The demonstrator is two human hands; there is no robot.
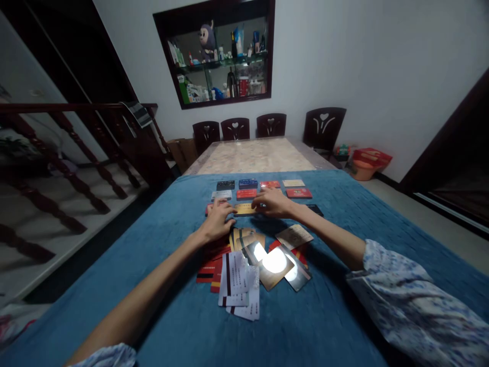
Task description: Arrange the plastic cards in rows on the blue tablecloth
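Note:
A gold card (243, 209) lies in the nearest row of cards, between my two hands. My left hand (217, 221) is at its left end, with fingers stretched out and the thumb apart; it partly covers a red card (208, 209). At the right end, my right hand (274, 203) has its bent fingertips down on the gold card. Just beyond are a silver card (221, 195), a red card (246, 194) and another red card (299, 193). Nearer me, white cards (239, 278) with dark stripes overlap a loose heap of red and gold cards (277, 267), some glaring with light.
A blue cloth (168, 244) covers the near part of the table. In the farthest row are a black card (225, 185), a blue card (248, 183) and others. Dark chairs (235, 129) stand beyond the table. A wooden railing (76, 153) is at left.

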